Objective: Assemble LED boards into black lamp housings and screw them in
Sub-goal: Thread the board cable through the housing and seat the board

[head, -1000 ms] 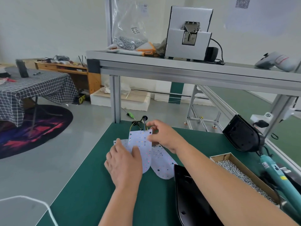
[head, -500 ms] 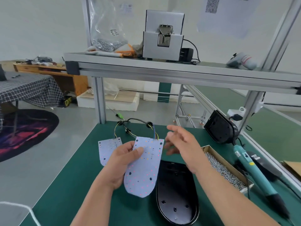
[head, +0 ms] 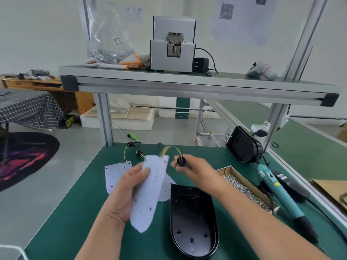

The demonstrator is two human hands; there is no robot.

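- A flat white LED board (head: 116, 173) lies on the green bench mat (head: 71, 212), well left of the black oval lamp housing (head: 193, 222). Its wires run off toward the mat's far edge.
- The left hand (head: 127, 190), left of the housing, has its thumb and fingers curled round the edge of a second white tongue-shaped LED board (head: 148, 196). It holds the board off the mat, tilted on edge.
- This board's long axis runs roughly parallel to the housing's, rounded end toward the person and wired end away, which matches how the housing lies.
- The right hand (head: 197, 169), beyond the housing's far end, pinches a small black round grommet (head: 181, 162) on the held board's yellow-and-blue lead.
- The housing lies open side up just right of the held board, and nothing is seen in its cavity. Seating the board probably needs a short shift right and a roll flat, and the left hand is the nearer one.
- Just right of the housing stands a cardboard box of silver screws (head: 244, 188), with a teal electric screwdriver (head: 277, 197) beyond it. There is little room on that side, so the lead is better fed from the far end.
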